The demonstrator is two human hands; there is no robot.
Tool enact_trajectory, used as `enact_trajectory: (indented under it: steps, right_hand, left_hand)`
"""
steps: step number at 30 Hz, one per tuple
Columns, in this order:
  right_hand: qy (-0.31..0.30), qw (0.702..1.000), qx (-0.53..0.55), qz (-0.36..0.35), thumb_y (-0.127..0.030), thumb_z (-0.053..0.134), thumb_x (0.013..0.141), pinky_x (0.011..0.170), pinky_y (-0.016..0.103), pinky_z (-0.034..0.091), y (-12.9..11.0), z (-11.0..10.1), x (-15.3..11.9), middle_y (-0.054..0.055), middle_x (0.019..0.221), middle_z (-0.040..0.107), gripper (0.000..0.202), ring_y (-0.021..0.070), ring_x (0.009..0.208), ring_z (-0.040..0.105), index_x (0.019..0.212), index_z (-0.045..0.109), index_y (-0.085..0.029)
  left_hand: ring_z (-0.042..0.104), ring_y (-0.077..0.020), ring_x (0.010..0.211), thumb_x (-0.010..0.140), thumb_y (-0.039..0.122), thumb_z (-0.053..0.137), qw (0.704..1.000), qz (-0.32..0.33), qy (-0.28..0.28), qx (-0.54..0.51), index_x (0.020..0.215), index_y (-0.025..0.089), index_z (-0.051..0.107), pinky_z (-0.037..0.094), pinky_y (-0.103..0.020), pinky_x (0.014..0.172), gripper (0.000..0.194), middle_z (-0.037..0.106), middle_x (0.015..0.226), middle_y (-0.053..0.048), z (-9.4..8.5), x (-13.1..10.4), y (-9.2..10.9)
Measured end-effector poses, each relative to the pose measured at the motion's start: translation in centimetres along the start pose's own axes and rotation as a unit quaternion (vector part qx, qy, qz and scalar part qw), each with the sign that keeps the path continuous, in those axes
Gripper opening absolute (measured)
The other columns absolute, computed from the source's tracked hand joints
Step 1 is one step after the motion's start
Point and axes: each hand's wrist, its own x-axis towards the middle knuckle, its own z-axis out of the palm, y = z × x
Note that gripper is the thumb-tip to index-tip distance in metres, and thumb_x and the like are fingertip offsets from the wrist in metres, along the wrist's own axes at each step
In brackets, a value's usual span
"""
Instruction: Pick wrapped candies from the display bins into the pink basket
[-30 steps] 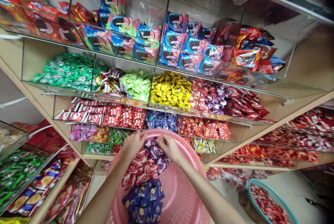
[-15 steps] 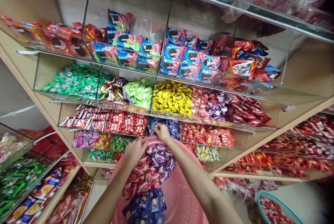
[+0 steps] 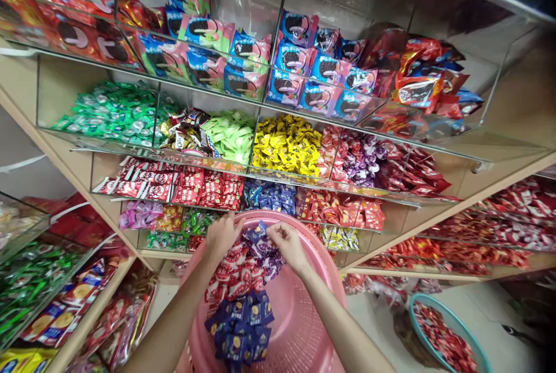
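A pink plastic basket (image 3: 304, 303) holds red-and-white wrapped candies (image 3: 237, 271), purple-and-white candies (image 3: 271, 262) and a pile of dark blue packets (image 3: 241, 326). My left hand (image 3: 222, 237) is closed on the basket's back rim, left of its middle. Over the inside of the basket, my right hand (image 3: 284, 241) pinches a small dark blue packet (image 3: 256, 231) by its edge, above the purple candies. Behind the rim, similar blue packets (image 3: 271, 196) fill a shelf compartment.
Clear-fronted shelves hold yellow candies (image 3: 286, 146), green candies (image 3: 117, 112), red packets (image 3: 211, 187) and blue-pink cookie packs (image 3: 291, 60). A teal basket (image 3: 478, 341) of red candies stands on the floor at right. More shelves line both sides.
My right hand has come back from the blue packets' compartment to above the basket, now with a blue packet in its fingers. The view has shifted slightly; my left hand remains on the rim.
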Motion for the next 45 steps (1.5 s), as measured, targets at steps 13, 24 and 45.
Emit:
enact_trajectory:
  steps: [13,24,45]
  right_hand:
    - [-0.374,0.895,0.018,0.241,-0.045,0.076,0.054,0.05,0.021,0.04,2.5,-2.7,-7.2,-0.003,0.057,0.056,0.038,0.0077,0.049,0.05,0.068,0.061,-0.013]
    - [-0.319,0.924,-0.004,0.208,-0.05,0.072,0.057,0.05,0.021,0.038,4.0,-2.1,-6.6,-0.004,0.058,0.054,0.04,0.0067,0.049,0.047,0.067,0.059,-0.013]
    - [-0.361,0.923,-0.066,0.117,-0.05,0.065,0.066,0.044,0.018,0.036,-0.1,5.0,-5.2,-0.002,0.065,0.059,0.036,0.0088,0.05,0.051,0.078,0.064,-0.016]
  left_hand:
    - [0.063,-0.0285,0.077,0.084,0.054,0.02,1.0,0.001,0.026,0.008,0.105,0.016,0.055,0.044,-0.035,0.064,0.055,0.066,0.09,-0.011,0.3,-0.1,-0.1]
    - [0.063,-0.027,0.074,0.084,0.055,0.018,1.0,0.001,0.011,0.004,0.106,0.014,0.055,0.044,-0.033,0.06,0.059,0.066,0.083,-0.013,-0.2,-0.3,0.1]
    - [0.062,-0.0272,0.082,0.084,0.051,0.02,1.0,-0.003,-0.004,-0.001,0.106,0.015,0.054,0.044,-0.035,0.067,0.055,0.065,0.093,-0.014,-0.4,-0.2,0.1]
